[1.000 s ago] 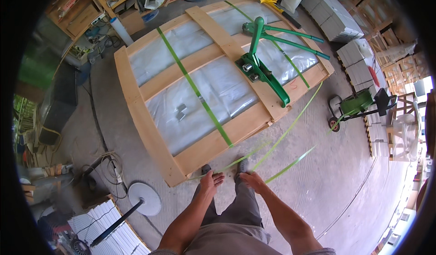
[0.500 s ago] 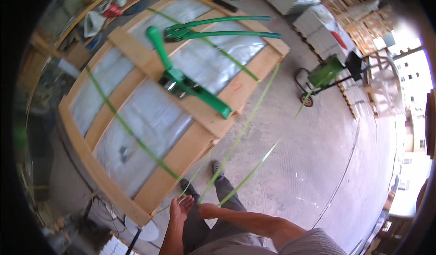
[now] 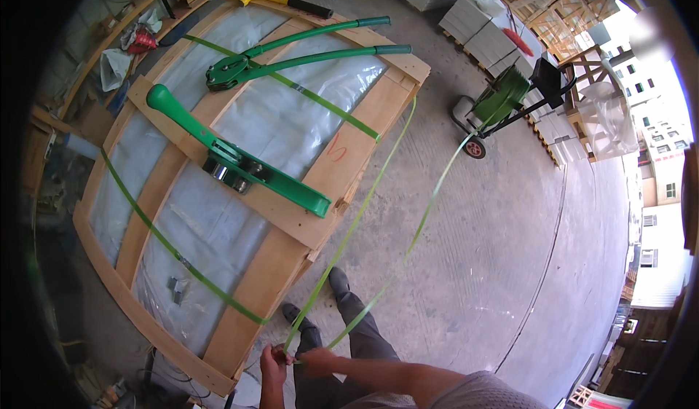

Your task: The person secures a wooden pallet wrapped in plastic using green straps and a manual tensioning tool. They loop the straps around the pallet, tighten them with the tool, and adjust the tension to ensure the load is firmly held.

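My left hand (image 3: 274, 362) is closed at the near end of the wooden crate (image 3: 244, 329), its fingers gripping a green strap (image 3: 349, 227) that slants down from the crate's right corner. Beside it my right hand (image 3: 319, 363), somewhat blurred, is closed on the strap length that comes from the reel. On the crate lies a green strap tensioner (image 3: 240, 163) with a long handle. Beyond that rests a green long-handled sealer tool (image 3: 291, 56). Small metal seals (image 3: 177, 289) sit on the plastic film near the crate's left half.
A wheeled strap dispenser (image 3: 502, 103) with a green reel stands on the concrete floor at the right. At the crate's far edge lies a yellow-headed hammer (image 3: 291, 2). Pallets of grey boxes (image 3: 480, 34) line the back right. Wooden shelving (image 3: 109, 41) stands at the left.
My left hand has gone from an open palm to closed on the strap. Both hands sit lower in view. The view has shifted, so the crate and tools appear further left.
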`<action>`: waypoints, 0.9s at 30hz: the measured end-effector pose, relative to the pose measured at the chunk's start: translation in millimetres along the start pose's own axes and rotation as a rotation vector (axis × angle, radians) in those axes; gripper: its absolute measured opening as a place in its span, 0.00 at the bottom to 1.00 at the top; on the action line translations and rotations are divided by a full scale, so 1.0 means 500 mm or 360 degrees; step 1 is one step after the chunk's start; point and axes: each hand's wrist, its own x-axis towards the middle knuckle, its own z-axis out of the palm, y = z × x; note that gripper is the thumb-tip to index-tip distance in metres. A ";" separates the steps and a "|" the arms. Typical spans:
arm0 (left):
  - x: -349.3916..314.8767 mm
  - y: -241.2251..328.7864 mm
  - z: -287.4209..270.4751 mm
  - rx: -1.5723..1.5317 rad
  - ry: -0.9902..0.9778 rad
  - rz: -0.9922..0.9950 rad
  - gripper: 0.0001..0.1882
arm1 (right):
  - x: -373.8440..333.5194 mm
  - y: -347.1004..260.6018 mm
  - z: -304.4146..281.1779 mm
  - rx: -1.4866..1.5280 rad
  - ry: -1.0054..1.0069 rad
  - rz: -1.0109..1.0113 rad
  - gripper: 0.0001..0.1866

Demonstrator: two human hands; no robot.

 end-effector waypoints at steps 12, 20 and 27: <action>-0.012 0.014 0.007 0.0109 0.0027 -0.0199 0.26 | -0.560 0.461 -0.155 -0.0600 0.0210 0.1257 0.25; -0.025 0.032 0.009 0.0230 -0.0023 -0.0109 0.24 | -0.538 0.278 0.100 -0.0602 0.0938 0.1363 0.23; -0.038 0.047 0.018 0.0321 -0.0011 -0.0097 0.26 | -0.483 0.041 0.349 -0.0285 0.0839 0.1514 0.21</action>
